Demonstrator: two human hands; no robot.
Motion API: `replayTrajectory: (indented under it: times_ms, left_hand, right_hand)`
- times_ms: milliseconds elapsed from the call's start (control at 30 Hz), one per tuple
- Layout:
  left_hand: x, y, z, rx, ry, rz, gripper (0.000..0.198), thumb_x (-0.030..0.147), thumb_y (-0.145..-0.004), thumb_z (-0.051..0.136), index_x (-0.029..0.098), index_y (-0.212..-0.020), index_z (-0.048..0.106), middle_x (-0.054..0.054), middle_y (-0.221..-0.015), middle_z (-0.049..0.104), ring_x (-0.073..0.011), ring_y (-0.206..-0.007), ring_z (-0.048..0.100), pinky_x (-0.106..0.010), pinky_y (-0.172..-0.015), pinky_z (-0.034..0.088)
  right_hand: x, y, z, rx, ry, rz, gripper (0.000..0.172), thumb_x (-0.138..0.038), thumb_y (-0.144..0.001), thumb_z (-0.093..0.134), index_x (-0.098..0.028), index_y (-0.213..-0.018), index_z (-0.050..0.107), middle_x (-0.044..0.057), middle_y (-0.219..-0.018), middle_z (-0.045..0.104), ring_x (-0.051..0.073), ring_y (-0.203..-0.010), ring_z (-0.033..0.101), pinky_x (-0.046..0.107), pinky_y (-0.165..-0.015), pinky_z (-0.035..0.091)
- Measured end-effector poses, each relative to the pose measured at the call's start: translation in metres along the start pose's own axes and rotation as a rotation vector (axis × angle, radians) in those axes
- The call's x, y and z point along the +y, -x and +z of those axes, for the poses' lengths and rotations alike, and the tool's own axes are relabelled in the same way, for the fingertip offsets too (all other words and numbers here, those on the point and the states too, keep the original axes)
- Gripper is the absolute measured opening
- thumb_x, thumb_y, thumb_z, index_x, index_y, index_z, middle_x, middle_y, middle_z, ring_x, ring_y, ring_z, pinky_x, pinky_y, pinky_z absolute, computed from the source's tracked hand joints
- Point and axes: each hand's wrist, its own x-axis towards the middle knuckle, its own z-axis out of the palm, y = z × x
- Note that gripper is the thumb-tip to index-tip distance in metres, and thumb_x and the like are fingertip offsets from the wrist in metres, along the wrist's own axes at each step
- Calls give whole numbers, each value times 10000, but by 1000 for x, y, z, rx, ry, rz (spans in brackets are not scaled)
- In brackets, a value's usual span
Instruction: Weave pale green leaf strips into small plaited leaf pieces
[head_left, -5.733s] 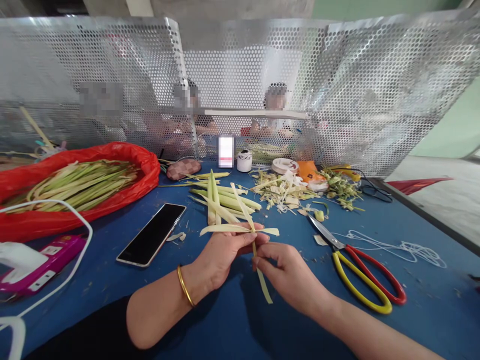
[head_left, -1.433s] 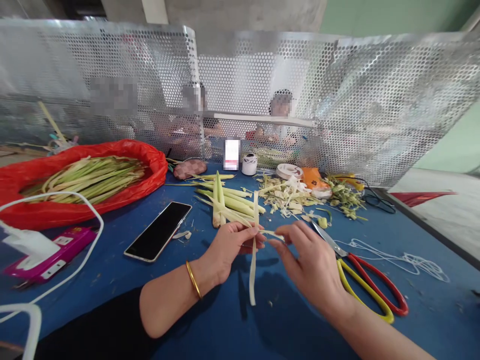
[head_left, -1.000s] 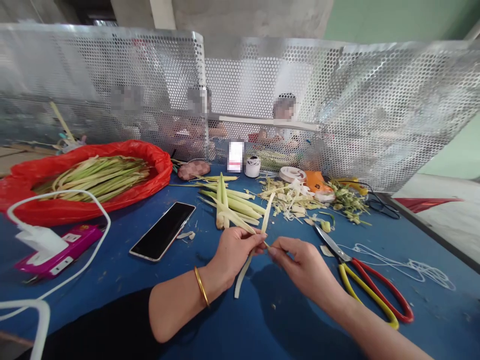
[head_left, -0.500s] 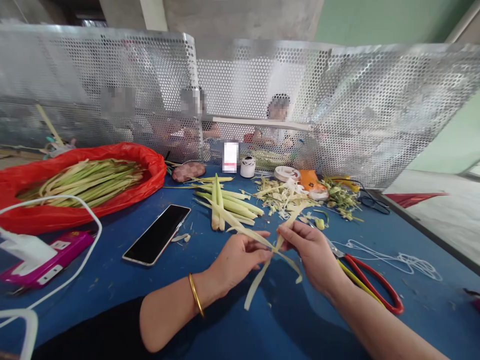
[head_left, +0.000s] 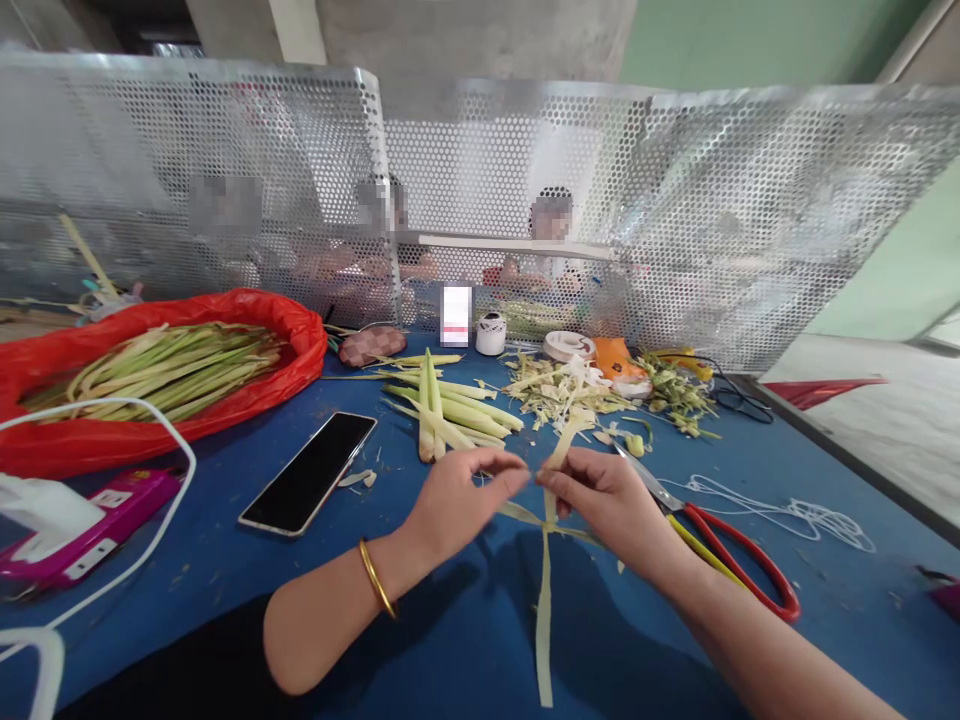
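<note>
My right hand (head_left: 607, 500) pinches a pale leaf strip (head_left: 545, 620) between thumb and fingers; one end sticks up above the fingers and the long end hangs down over the table. Below the fingertips another strip (head_left: 520, 512) crosses it, and they meet in a small knot or fold. My left hand (head_left: 463, 505), with a gold bangle on the wrist, is just left of the strip, thumb and forefinger slightly apart with nothing seen between them. Behind it lies a bunch of green leaf stalks (head_left: 469, 408). Red-handled scissors (head_left: 739, 555) lie beside my right forearm.
A red plastic bag (head_left: 300, 375) full of long leaves stands left. Nearby are a black-screened phone (head_left: 311, 470) and a purple power strip (head_left: 127, 510) with a white cable. Leaf scraps (head_left: 555, 390) and white cord (head_left: 795, 520) lie right. A perforated metal screen (head_left: 465, 150) stands behind, people beyond.
My left hand has let go of the strips and come up slightly. The crossed strips now hang from my right hand, the long end swung down nearly vertical.
</note>
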Motion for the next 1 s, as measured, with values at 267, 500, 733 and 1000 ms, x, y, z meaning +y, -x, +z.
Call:
replayTrajectory:
  times_ms: [267,500,733,1000]
  left_hand:
    - [-2,15,16,-338,10,-140,223,343,-792,586,176,-675,678,-1,-558,611,-119,-474,525,-220,-510,420]
    - [2,17,17,-352,86,-269,256,337,-788,552,175,-596,605,7,-497,595,-87,-376,474,-203,-425,356]
    - [3,4,6,-95,375,-422,179,310,-700,611,149,-622,616,-6,-569,623,-76,-443,502,-186,-393,244]
    - [-5,-1,5,-94,726,-519,177,245,-745,641,149,-884,694,-36,-783,717,-24,-403,416,-159,-382,246]
  right_hand:
    - [4,6,12,92,-31,-284,192,-282,-822,644,-197,-655,685,27,-697,630,172,-710,569,298,-649,462]
    - [0,14,16,117,25,-389,152,-223,-856,618,-204,-712,665,22,-721,629,159,-678,578,293,-620,468]
    - [-4,23,16,168,614,-816,121,-124,-890,537,-187,-867,637,31,-722,640,153,-639,578,304,-619,414]
    - [7,24,25,45,1052,-1060,287,-75,-915,361,-139,-867,636,48,-693,614,182,-658,558,353,-702,355]
